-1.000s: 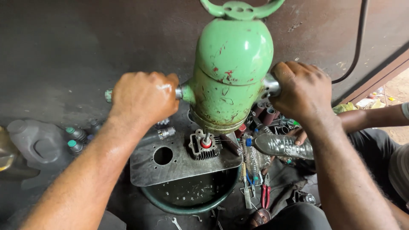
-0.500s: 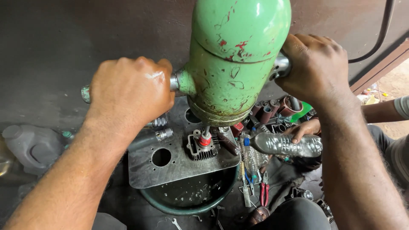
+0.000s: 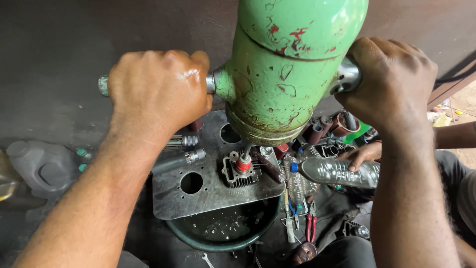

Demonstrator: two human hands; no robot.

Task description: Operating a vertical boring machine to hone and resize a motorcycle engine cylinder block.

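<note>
Now we've got green press body (image 3: 290, 69) up top, centre, paint chipped. Left hand (image 3: 156, 94) fisted tight round its left handle (image 3: 102, 85); right hand (image 3: 391, 79) clamped on right handle (image 3: 345, 77). Below press: finned engine part (image 3: 239, 171) on holed steel plate (image 3: 196, 193), plate over green basin (image 3: 223, 233). Right of press, another person's hand (image 3: 362, 155) on clear bottle (image 3: 337, 172). Far left, grey jug (image 3: 39, 166).

Chipped green-painted metal tool body (image 3: 292, 74)
</note>
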